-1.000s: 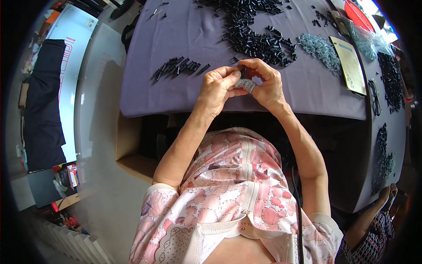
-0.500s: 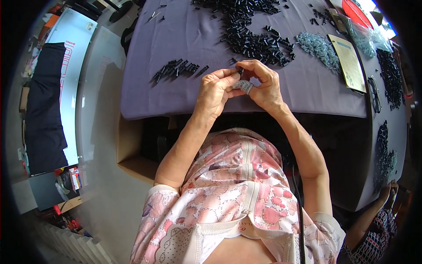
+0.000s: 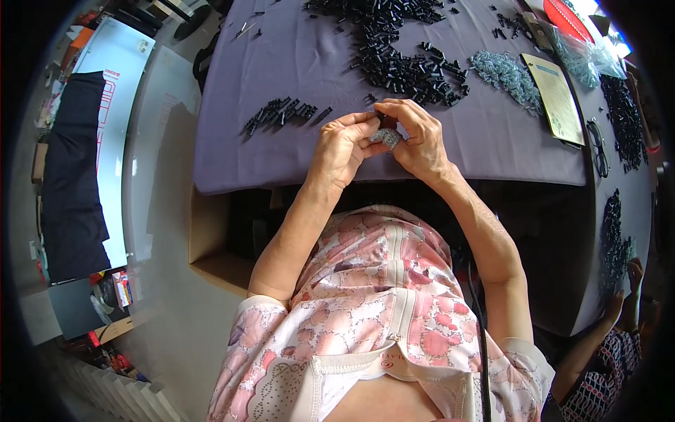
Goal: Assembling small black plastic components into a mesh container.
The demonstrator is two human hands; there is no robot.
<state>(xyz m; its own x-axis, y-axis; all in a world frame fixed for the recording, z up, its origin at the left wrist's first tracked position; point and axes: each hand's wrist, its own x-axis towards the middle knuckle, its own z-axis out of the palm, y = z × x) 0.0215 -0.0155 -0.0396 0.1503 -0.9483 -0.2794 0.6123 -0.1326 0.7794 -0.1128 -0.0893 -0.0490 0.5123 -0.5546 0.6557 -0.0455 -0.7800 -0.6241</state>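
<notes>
Over the near edge of the purple-grey cloth, my left hand [image 3: 341, 146] and my right hand [image 3: 422, 143] meet, fingertips pinched together. Between them is a small black tubular piece [image 3: 380, 115], mostly covered by the fingers. Just below it, a grey speckled clump [image 3: 385, 137] shows between the two hands; whether it is loose bits or one object I cannot tell. Left of my hands lies a small group of black tubular pieces [image 3: 281, 112]. A large heap of the same black pieces [image 3: 415, 70] spreads beyond them. A pile of small greyish translucent parts [image 3: 508, 79] lies to the right.
A cream-coloured pad [image 3: 554, 102] and black-framed glasses [image 3: 598, 149] lie at the right. Further off are a red basket [image 3: 568, 20] and a clear plastic bag [image 3: 587, 60]. Another person's hands [image 3: 626, 281] work beside black pieces at the right table. A cardboard box [image 3: 211, 239] stands below the table.
My hands stay together, with the right fingers shifted slightly and curled a little more over the black piece. At the lower right, the other person's hands have moved apart.
</notes>
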